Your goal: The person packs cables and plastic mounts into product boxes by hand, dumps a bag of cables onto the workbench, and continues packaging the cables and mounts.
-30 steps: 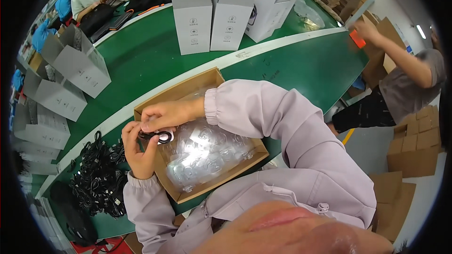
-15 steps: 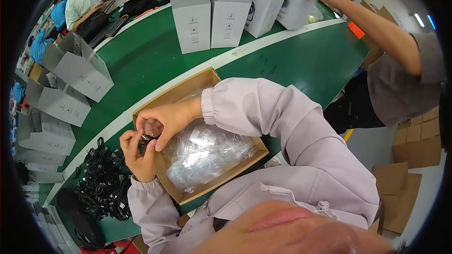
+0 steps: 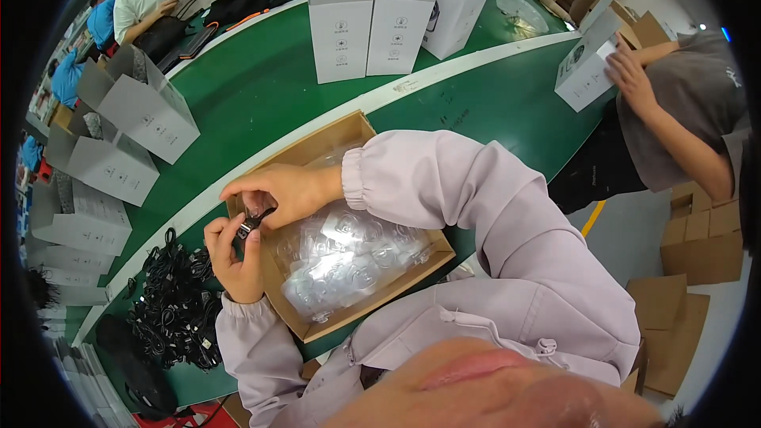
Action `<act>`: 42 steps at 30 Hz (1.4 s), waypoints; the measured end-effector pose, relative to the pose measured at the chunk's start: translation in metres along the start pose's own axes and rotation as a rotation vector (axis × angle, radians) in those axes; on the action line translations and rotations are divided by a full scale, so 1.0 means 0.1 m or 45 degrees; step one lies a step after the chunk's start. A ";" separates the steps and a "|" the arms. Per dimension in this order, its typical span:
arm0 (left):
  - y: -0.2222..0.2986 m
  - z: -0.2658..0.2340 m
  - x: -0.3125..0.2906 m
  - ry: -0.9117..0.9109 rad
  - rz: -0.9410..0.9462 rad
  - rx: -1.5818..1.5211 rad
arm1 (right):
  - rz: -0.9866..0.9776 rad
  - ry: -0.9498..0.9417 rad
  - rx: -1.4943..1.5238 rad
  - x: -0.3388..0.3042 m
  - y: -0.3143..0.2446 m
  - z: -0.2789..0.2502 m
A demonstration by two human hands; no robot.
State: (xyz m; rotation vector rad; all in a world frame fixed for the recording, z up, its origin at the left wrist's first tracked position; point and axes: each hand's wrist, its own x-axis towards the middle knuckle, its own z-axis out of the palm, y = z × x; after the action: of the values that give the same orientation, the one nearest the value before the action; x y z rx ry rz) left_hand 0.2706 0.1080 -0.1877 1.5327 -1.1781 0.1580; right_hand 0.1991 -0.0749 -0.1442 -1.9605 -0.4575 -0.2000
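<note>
A small folded black cable [image 3: 249,225] with a metal-looking plug end is held between both hands, above the left edge of a cardboard tray. My left hand [image 3: 236,264] pinches it between thumb and fingertips. My right hand [image 3: 295,194] reaches over the tray from the right, its curled fingers and thumb closed around the cable's other end. The shallow cardboard tray [image 3: 420,268] holds several clear plastic pieces [image 3: 349,261], flat and shiny. Beside my left hand, a tangled heap of black cables [image 3: 170,309] lies on the green table.
Open white boxes [image 3: 341,36] stand along the far side, with more white boxes [image 3: 151,115] at the left. A co-worker's hand [image 3: 630,79] holds a white box [image 3: 585,71] at the right. A black pouch-like thing [image 3: 136,364] lies near the cable heap. A white strip [image 3: 317,128] crosses the green table.
The co-worker's hand has moved from the far boxes toward the right table end, where it holds a white box. The far boxes have shifted slightly right. The cable between my hands shows more clearly.
</note>
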 end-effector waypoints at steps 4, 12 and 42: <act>0.05 0.00 0.03 0.084 -0.011 -0.041 | -0.187 0.160 -0.269 0.05 0.04 0.04; 0.07 -0.07 0.02 0.050 0.080 -0.061 | -0.153 0.014 -0.375 0.10 -0.05 0.09; 0.11 -0.67 0.18 0.014 -0.130 -0.210 | 0.003 0.072 -0.461 0.57 -0.34 0.21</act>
State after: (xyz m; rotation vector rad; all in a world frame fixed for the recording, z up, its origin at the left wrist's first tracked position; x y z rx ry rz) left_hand 0.3034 0.1535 -0.1449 1.4404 -1.0744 0.0011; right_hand 0.2357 -0.0304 -0.1054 -2.3022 -0.4022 -0.3558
